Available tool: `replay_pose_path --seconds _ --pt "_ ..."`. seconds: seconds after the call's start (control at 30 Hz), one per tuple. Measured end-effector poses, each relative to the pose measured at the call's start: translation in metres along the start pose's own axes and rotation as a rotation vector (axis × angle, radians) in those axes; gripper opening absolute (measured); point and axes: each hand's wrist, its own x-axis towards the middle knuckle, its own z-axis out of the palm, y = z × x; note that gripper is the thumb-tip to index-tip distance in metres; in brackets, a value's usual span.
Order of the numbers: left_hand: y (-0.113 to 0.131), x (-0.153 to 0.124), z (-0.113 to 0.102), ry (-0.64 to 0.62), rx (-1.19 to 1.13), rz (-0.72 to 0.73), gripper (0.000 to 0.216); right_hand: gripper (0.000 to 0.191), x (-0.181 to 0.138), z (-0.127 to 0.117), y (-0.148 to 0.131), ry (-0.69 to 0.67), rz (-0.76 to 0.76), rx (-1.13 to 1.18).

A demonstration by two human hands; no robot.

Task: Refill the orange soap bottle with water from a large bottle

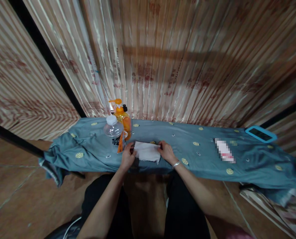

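A folded white cloth [147,152] lies flat near the front edge of the bench, between my two hands. My left hand [128,156] grips its left edge, fingers curled, with a dark gap between thumb and forefinger. At the upper right corner of the cloth, my right hand [166,152] pinches the fabric; a silver bracelet sits on that wrist. Just left of my left hand stands a transparent plastic bottle [113,131] with a white cap. Behind it is an orange pump bottle [124,119], partly hidden.
A blue-green patterned sheet [177,132] covers the bench. To the right lie a blurred-out white packet [224,151] and a blue-framed device [261,134]. A striped curtain [162,66] hangs behind, with dark poles [48,63] at the sides.
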Motion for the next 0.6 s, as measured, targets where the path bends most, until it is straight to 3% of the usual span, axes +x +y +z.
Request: replay_pose_path --seconds 0.1,0.17,0.23,0.3,0.37,0.43,0.6 --pt "0.003 -0.025 -0.013 0.023 -0.019 0.080 0.046 0.053 -0.011 -0.007 -0.013 0.066 -0.035 0.002" --pt "0.007 -0.041 -0.029 0.050 0.009 0.188 0.043 0.053 -0.015 -0.017 -0.033 0.076 -0.101 0.009" --pt "0.016 -0.048 -0.048 0.208 0.058 0.324 0.049 0.050 -0.016 -0.033 -0.061 0.087 -0.189 0.018" --pt "0.030 -0.043 -0.064 0.420 0.098 0.398 0.077 0.051 -0.016 -0.054 -0.097 0.104 -0.302 0.025" --pt "0.046 -0.026 -0.075 0.562 0.115 0.381 0.112 0.048 -0.012 -0.077 -0.136 0.113 -0.415 0.020" --pt "0.060 -0.005 -0.078 0.616 0.097 0.314 0.132 0.047 -0.006 -0.098 -0.173 0.124 -0.504 -0.004" --pt "0.073 0.029 -0.067 0.567 -0.011 0.156 0.145 0.044 0.009 -0.125 -0.237 0.068 -0.578 -0.173"
